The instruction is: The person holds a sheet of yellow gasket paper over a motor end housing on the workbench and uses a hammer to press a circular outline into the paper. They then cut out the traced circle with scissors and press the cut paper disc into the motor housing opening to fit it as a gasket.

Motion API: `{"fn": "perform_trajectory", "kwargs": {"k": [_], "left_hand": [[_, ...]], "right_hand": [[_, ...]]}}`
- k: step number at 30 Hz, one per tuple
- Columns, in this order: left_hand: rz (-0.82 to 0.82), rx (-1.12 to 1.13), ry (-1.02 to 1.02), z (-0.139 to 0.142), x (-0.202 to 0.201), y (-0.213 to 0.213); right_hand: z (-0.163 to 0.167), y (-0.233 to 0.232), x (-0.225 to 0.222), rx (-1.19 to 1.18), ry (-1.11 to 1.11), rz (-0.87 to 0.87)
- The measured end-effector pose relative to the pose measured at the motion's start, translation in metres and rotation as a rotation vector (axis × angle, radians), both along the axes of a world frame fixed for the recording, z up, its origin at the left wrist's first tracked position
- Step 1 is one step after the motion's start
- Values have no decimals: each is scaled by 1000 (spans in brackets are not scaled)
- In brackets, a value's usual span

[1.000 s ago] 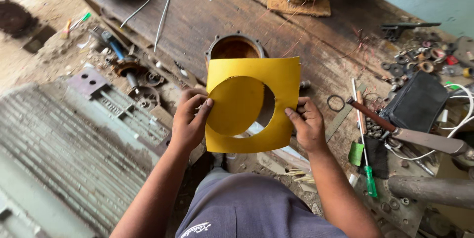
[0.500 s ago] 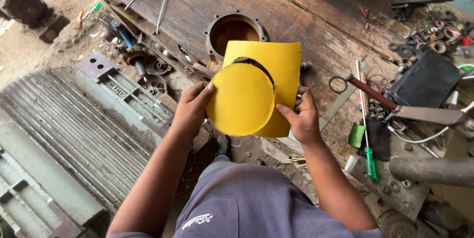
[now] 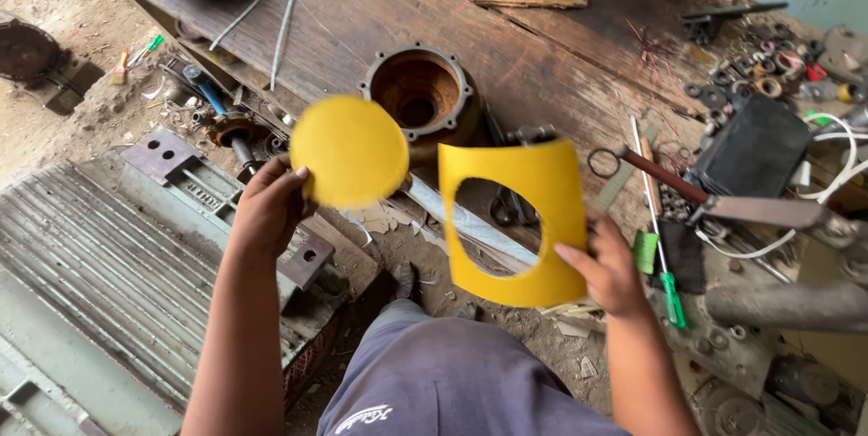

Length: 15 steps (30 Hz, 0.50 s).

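My left hand (image 3: 264, 208) holds a round yellow disc (image 3: 349, 151) by its lower left edge, lifted over the ground beside the bench. My right hand (image 3: 611, 270) grips the lower right corner of a yellow sheet (image 3: 551, 184) that has a round hole cut through its middle. The disc and the sheet are apart, about a hand's width between them. Behind them on the wooden bench (image 3: 561, 65) lies a rusty round metal housing (image 3: 418, 90) with a bolt-hole flange.
A grey ribbed metal casing (image 3: 99, 264) lies at the left. Scissors (image 3: 669, 184), a green-handled screwdriver (image 3: 665, 264), a black pouch (image 3: 756, 148), white cable and several washers crowd the right of the bench. My knee in grey shorts (image 3: 452, 373) is below.
The yellow disc has come out of the sheet. My left hand carried it off to the left while my right hand moved the sheet, now with an open hole, to the right.
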<state>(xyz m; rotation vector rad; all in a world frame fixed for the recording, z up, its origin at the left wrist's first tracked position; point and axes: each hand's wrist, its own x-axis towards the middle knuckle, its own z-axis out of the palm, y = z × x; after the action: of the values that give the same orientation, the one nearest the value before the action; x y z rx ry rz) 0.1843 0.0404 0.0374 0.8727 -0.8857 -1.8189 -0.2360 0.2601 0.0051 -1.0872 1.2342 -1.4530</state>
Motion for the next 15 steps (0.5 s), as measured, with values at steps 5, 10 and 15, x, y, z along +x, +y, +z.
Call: {"fn": "perform_trajectory", "kwargs": {"k": [5,10,15], "left_hand": [[223,126,-161,-1,-6,-70],[243,170,-187,4,-20,-141],[236,146,-203,-3,-40,-213]], "right_hand": [[-5,21,-13,84,43,-24],[2,18,2,92,103,-121],[15,-14,35,-100,-194,-245]]}}
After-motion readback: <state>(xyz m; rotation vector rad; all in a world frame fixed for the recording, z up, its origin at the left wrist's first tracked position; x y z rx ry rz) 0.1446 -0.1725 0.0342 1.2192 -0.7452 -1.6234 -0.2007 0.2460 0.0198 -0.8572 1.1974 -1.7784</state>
